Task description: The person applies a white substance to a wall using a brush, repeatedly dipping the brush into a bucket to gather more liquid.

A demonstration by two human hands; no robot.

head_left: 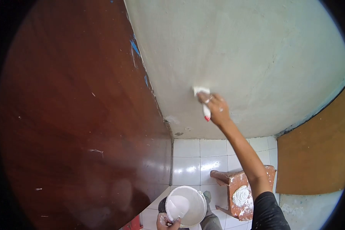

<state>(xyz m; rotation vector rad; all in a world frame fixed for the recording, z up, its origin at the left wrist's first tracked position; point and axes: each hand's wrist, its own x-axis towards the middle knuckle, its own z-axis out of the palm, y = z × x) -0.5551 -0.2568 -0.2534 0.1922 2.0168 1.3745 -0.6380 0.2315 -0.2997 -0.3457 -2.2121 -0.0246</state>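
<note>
My right hand (217,108) is closed round a paintbrush (206,110) with a white handle and a red tip. Its whitish bristles are against or very close to the pale wall (253,57); contact is hard to tell. White smears mark my fingers. Low in the view, my left hand (167,222) grips the near rim of a white bucket (197,209). White paint (178,207) shows inside the bucket, heaped toward the left side. My left fingers are partly cut off by the lower edge of the view.
A dark red-brown wooden panel (84,107) fills the left side. On the white tiled floor (186,168) stands a paint-spattered brown stool (235,180) with a white blob (240,196) on it. A lighter brown board (314,149) is at the right. Something red (133,224) lies low left.
</note>
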